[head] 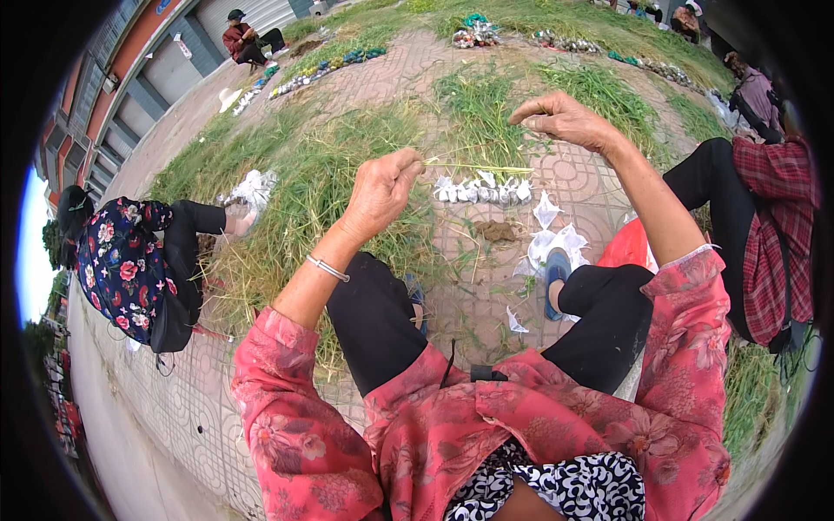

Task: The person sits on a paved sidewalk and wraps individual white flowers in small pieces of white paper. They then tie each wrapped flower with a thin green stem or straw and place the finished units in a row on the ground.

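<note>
My left hand [389, 185] is raised in front of me, its fingertips pinched on thin grass stalks [482, 168]. The pale yellow-green stalks stick out to the right. Up and to the right hangs my right hand [567, 122], fingers bent and turned towards the stalks; whether a fine blade is between its fingertips is too small to tell. Below the stalks, small white tied bundles [482, 190] stand in a row on the paving. A lump of brown mud [495, 230] lies nearer to me. White sheets [570, 242] are spread beside and under my right shoe [556, 273].
Cut grass [365, 150] is heaped to the left, with another heap [479, 107] ahead. A red plastic bag [625, 246] is by my right knee. People sit close on the left [130, 260] and right [775, 215]. More bundle rows [326, 70] line the paving farther off.
</note>
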Demonstrator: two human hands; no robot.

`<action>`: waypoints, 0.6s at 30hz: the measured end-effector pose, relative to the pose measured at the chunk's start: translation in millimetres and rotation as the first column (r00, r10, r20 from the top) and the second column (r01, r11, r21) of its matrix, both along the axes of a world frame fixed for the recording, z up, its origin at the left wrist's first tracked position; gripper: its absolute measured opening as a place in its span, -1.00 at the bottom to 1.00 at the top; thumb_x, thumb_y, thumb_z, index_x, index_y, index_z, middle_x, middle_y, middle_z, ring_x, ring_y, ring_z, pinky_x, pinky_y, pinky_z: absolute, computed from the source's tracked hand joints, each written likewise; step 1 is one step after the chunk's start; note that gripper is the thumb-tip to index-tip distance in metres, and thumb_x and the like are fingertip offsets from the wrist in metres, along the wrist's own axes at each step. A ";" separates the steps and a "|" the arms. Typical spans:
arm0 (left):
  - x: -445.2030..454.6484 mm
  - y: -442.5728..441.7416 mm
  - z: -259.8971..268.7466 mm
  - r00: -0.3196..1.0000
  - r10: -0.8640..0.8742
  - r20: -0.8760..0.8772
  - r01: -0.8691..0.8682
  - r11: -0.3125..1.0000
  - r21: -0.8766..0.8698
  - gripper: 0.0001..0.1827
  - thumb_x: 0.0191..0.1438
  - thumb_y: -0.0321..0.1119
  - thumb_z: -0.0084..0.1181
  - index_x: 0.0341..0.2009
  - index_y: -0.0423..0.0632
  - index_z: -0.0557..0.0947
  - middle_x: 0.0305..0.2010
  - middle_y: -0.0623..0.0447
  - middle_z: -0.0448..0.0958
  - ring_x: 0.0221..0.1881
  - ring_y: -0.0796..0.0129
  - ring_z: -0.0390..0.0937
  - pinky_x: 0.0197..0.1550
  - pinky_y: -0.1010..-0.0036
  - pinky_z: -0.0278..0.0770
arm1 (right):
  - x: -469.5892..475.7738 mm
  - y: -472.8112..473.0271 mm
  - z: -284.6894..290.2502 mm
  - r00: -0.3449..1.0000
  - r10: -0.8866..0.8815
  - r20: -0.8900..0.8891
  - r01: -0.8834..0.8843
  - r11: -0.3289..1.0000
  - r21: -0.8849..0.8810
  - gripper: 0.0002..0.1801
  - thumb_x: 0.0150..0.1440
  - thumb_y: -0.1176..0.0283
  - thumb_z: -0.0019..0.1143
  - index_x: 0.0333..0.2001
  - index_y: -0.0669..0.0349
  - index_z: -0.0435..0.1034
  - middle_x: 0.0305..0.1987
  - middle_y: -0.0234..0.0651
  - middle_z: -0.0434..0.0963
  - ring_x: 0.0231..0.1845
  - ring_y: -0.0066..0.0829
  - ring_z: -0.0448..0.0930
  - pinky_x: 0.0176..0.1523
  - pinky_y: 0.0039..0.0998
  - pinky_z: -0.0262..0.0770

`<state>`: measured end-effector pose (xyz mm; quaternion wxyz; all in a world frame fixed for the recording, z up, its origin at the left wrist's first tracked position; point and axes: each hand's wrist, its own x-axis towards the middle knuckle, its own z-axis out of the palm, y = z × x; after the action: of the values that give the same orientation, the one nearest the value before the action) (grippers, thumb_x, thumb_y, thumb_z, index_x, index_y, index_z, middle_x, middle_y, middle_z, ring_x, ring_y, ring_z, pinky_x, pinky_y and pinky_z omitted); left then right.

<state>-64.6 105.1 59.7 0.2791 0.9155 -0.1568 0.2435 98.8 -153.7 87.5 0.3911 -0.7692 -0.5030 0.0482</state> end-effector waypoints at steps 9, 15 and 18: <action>-6.2 9.1 -3.1 0.998 -0.060 0.016 0.062 0.979 -0.193 -0.88 0.04 -0.42 -0.08 -0.41 -0.19 0.48 -0.59 0.00 0.42 -0.56 0.43 0.31 -0.43 0.54 0.32 | -34.4 18.4 -31.7 0.794 0.079 -0.603 -0.097 0.995 0.002 -0.75 0.00 0.36 -0.05 -0.25 0.26 0.41 -0.51 -0.47 0.47 -0.70 -0.81 0.18 -0.65 -0.72 0.04; 5.1 41.5 -16.1 0.994 -0.027 -0.106 0.002 0.974 -0.227 -0.79 0.08 -0.35 -0.10 -0.43 -0.25 0.47 -0.50 0.09 0.43 -0.41 0.48 0.34 -0.30 0.56 0.31 | -34.6 13.6 -31.9 0.674 0.118 -0.729 -0.167 0.986 0.006 -0.80 0.01 0.44 -0.04 -0.31 0.33 0.40 -0.55 -0.38 0.47 -0.75 -0.83 0.18 -0.72 -0.77 -0.01; 4.5 36.3 -14.4 0.996 -0.012 -0.094 -0.004 0.986 -0.167 -0.81 0.06 -0.35 -0.08 -0.43 -0.24 0.48 -0.53 0.07 0.43 -0.45 0.46 0.34 -0.33 0.55 0.32 | -35.4 10.5 -27.4 0.652 0.094 -0.752 -0.143 0.990 0.000 -0.83 -0.03 0.50 -0.04 -0.36 0.35 0.41 -0.57 -0.36 0.48 -0.75 -0.83 0.21 -0.73 -0.77 0.00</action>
<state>-60.1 141.5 45.3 0.3622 0.8992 -0.1244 0.2117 63.4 -143.1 60.1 0.5366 -0.6576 -0.3446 0.4011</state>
